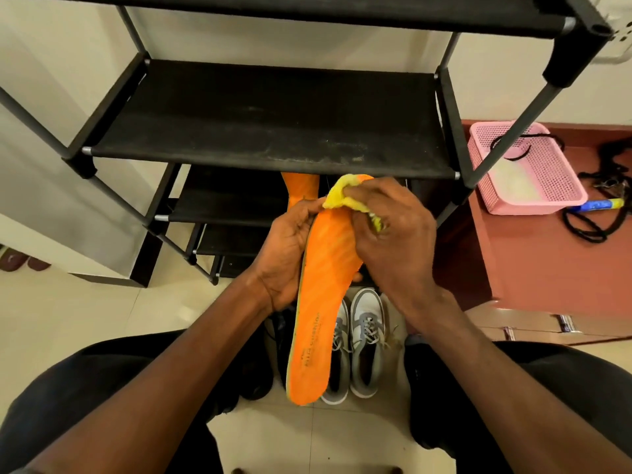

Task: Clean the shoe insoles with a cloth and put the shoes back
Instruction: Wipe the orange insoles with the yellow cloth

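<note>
An orange insole is held upright in the middle of the view, its heel toward me. My left hand grips its left edge near the toe. A bunched yellow cloth is pressed against the insole's toe end by my right hand, whose fingers curl round it. A second orange insole lies on a lower shelf behind my hands, partly hidden. A pair of grey and white sneakers stands on the floor below, with dark shoes to their left.
A black shoe rack with several fabric shelves stands directly ahead. A pink plastic basket sits on a reddish surface at right, beside black cords and a blue and yellow tube. My knees frame the bottom of the view.
</note>
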The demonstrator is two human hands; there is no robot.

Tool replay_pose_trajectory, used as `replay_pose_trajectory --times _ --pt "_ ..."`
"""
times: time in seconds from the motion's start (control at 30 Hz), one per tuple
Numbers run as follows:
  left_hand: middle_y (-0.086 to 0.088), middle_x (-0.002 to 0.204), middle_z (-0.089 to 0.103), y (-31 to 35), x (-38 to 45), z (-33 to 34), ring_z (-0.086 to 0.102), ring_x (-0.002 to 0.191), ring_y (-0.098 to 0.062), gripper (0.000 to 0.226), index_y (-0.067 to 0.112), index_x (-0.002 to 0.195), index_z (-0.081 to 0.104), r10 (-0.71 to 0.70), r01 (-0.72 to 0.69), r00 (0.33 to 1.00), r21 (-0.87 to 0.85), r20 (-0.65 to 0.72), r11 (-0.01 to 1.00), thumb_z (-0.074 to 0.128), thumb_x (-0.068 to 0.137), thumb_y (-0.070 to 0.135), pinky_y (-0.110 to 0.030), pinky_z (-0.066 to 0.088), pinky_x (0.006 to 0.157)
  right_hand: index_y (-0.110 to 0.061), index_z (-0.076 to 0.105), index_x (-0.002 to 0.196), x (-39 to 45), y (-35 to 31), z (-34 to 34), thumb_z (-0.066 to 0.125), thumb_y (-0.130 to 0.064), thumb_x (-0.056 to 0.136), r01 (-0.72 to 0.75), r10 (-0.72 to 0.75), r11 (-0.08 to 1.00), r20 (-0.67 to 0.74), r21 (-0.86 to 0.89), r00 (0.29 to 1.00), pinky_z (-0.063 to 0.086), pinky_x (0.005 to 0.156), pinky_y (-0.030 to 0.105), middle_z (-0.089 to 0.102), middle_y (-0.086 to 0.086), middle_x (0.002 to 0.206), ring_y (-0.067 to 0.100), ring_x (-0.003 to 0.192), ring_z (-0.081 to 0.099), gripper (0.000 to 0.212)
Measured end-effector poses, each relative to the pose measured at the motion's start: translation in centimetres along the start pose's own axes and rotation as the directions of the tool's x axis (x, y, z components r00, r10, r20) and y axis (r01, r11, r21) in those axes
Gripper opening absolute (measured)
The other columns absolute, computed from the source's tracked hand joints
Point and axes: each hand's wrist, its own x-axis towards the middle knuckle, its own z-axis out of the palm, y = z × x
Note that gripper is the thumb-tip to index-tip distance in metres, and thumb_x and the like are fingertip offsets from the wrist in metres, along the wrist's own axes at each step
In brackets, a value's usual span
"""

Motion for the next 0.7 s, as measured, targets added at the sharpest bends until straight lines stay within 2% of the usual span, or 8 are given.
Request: replay_pose_trajectory --times 0.07,0.17,0.3,0.43,0.47,0.57,0.63,0.7 --pt "-0.014 0.089 0.073 0.2 0.1 -0.1 0.072 0.076 -0.027 0.048 0.009 0.103 0.075 -0.01 0.01 1.0 -0.023 0.007 1.0 0.036 0.105 0.037 -0.048 0.061 0.073 -0.012 0.078 0.117 -0.4 -0.3 -0.2 0.071 -0.012 0.091 0.108 -0.107 0.993 0.029 -0.047 0.994 0.059 0.08 0.04 0.074 0.002 0.117 0.024 0.097 0.07 0.027" --pt "-0.02 0.112 0.07 0.1 0.4 -0.2 0.069 0.092 -0.036 0.049 0.008 0.135 0.059 -0.041 0.041 0.999 0.025 -0.001 0.999 0.04 0.103 0.04 -0.061 0.053 0.088 -0.013 0.078 0.117 0.6 0.9 -0.6 0.071 -0.015 0.093 -0.049 0.042 0.997 -0.107 -0.06 0.993 0.058 0.077 0.041 0.074 0.0 0.113 0.021 0.092 0.068 0.025" --pt "-0.015 0.081 0.055 0.2 0.3 -0.1 0.055 0.072 -0.025 0.029 0.008 0.094 0.061 0.026 -0.027 0.999 -0.029 -0.04 0.999 0.049 0.094 0.034 -0.037 0.053 0.068 -0.01 0.075 0.124 -0.6 -0.2 0.4 0.071 -0.01 0.09 0.115 -0.113 0.992 0.052 -0.051 0.992 0.057 0.082 0.039 0.072 0.004 0.122 0.026 0.097 0.066 0.035" --pt "-0.024 0.112 0.062 0.1 0.5 -0.4 0.062 0.094 -0.039 0.051 0.005 0.134 0.056 -0.018 0.018 1.0 -0.017 -0.008 1.0 0.04 0.099 0.039 -0.069 0.047 0.093 -0.013 0.078 0.119 0.2 1.2 0.1 0.074 -0.008 0.09 -0.008 0.005 0.999 -0.074 -0.043 0.997 0.057 0.077 0.044 0.073 0.002 0.116 0.026 0.093 0.067 0.03" --pt "-0.022 0.111 0.064 0.2 0.4 -0.2 0.064 0.094 -0.037 0.05 0.005 0.135 0.055 -0.019 0.019 1.0 -0.017 -0.011 1.0 0.036 0.102 0.038 -0.067 0.049 0.092 -0.012 0.078 0.119 0.4 1.2 0.1 0.074 -0.007 0.091 -0.025 0.022 0.999 -0.092 -0.041 0.996 0.056 0.076 0.045 0.072 0.002 0.115 0.026 0.093 0.067 0.029" --pt "-0.01 0.089 0.07 0.5 0.1 0.2 0.069 0.082 -0.02 0.04 0.005 0.113 0.061 0.039 -0.041 0.999 -0.063 -0.026 0.997 0.032 0.104 0.031 -0.038 0.06 0.075 -0.009 0.077 0.121 -0.7 0.3 0.8 0.076 -0.004 0.088 0.135 -0.134 0.988 0.028 -0.069 0.991 0.056 0.077 0.045 0.072 0.006 0.119 0.029 0.095 0.067 0.033" --pt "-0.012 0.096 0.069 0.7 0.1 0.3 0.067 0.088 -0.023 0.04 0.007 0.115 0.062 0.048 -0.049 0.998 -0.059 -0.029 0.997 0.036 0.105 0.035 -0.039 0.057 0.079 -0.01 0.077 0.12 -0.7 0.5 0.7 0.076 -0.005 0.088 0.166 -0.164 0.982 0.025 -0.091 0.986 0.056 0.077 0.044 0.073 0.006 0.119 0.029 0.095 0.068 0.033" --pt "-0.02 0.109 0.064 0.6 0.0 0.3 0.064 0.095 -0.034 0.044 0.008 0.123 0.06 0.031 -0.031 0.999 -0.009 -0.01 0.999 0.038 0.105 0.042 -0.051 0.056 0.08 -0.01 0.078 0.119 0.2 1.3 0.2 0.073 -0.011 0.092 0.04 -0.047 0.996 -0.084 -0.083 0.995 0.057 0.076 0.044 0.074 0.005 0.114 0.027 0.093 0.069 0.027"
